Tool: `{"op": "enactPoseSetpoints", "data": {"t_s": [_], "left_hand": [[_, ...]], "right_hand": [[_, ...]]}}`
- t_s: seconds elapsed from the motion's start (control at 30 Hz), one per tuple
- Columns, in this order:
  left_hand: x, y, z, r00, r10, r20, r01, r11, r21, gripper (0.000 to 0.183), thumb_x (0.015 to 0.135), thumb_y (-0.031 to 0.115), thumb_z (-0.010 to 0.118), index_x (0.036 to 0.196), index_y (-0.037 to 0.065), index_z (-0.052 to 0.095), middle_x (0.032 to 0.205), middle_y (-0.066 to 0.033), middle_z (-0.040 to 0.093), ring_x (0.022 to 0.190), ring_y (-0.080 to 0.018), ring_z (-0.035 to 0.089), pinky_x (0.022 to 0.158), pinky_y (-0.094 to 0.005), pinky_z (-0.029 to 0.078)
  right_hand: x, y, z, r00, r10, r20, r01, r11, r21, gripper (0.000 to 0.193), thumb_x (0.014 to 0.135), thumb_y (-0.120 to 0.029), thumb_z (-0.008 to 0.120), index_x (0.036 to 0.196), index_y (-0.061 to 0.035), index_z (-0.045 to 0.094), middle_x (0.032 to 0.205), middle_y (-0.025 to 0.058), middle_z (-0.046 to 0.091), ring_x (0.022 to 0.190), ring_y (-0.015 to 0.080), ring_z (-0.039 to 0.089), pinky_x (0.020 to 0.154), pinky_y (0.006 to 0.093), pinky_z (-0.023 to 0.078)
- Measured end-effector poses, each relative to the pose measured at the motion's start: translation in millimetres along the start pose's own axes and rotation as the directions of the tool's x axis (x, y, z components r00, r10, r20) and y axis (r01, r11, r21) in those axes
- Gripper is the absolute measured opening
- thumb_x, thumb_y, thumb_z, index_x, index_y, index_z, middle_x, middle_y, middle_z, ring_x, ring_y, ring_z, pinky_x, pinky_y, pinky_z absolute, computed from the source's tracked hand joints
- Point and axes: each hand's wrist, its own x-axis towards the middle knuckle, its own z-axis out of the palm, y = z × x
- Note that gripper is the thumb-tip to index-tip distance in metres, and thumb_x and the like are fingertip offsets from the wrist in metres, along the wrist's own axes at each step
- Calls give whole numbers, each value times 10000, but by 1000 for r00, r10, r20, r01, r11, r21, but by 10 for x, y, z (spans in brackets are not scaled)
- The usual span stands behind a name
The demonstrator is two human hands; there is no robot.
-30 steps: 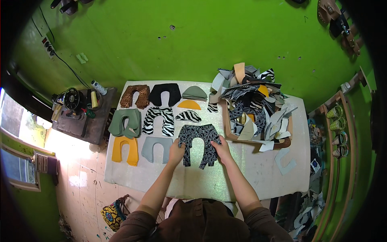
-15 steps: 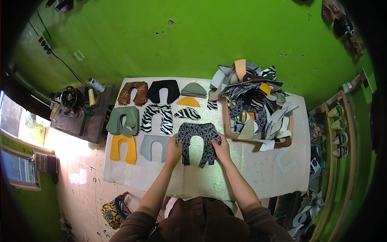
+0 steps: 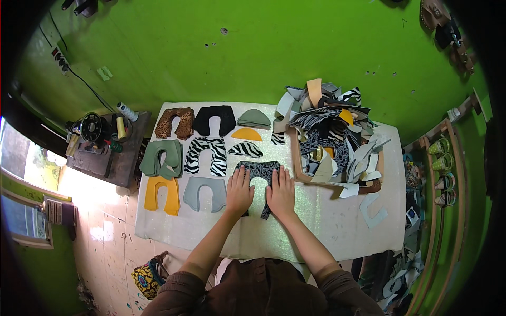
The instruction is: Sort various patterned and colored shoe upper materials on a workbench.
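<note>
A dark U-shaped piece with pale crossing lines (image 3: pixel 258 168) lies on the pale table, its curve toward the wall. My left hand (image 3: pixel 240 192) rests flat on its left side, fingers stretched forward. Flat on its right side is my right hand (image 3: pixel 281 194), fingers also straight. Both hands cover much of its two arms. Left of my hands lies a light grey U-shaped piece (image 3: pixel 192 195), and beyond it a zebra-striped U-shaped piece (image 3: pixel 197 152). A zebra-striped curved piece (image 3: pixel 245 149) sits just past my fingertips.
Leopard-print (image 3: pixel 182 117), black (image 3: pixel 203 126), green (image 3: pixel 149 158) and yellow (image 3: pixel 153 197) U-shaped pieces fill the table's left. Green (image 3: pixel 254 119) and yellow (image 3: pixel 246 134) half-rounds lie at the back. A box (image 3: pixel 297 163) heaped with scraps stands right. A sewing machine (image 3: pixel 91 128) sits far left.
My hands have gone from gripping the patterned piece's outer edges to lying flat on top of it, closer together. The light grey piece is now less covered by my left hand.
</note>
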Motion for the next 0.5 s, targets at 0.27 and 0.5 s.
{"op": "enactPoseSetpoints", "data": {"t_s": [0.27,0.5], "left_hand": [[-4,-129,199,995,34,99,-53,978,202,520,833,254,450,1299,46,349,1370,-130,309,1254,-268,308,1010,-431,243],[-4,-109,185,997,32,66,-44,981,191,512,827,241,452,1295,56,359,1359,-128,330,1246,-261,322,1010,-420,243]], "right_hand": [[12,113,349,999,-14,39,15,999,-38,492,852,-296,445,1285,-70,384,1368,135,303,1277,290,261,1023,493,188],[-7,144,362,998,-61,-22,61,998,-27,469,844,-254,447,1279,-87,391,1360,122,319,1254,283,297,1016,486,204]]}}
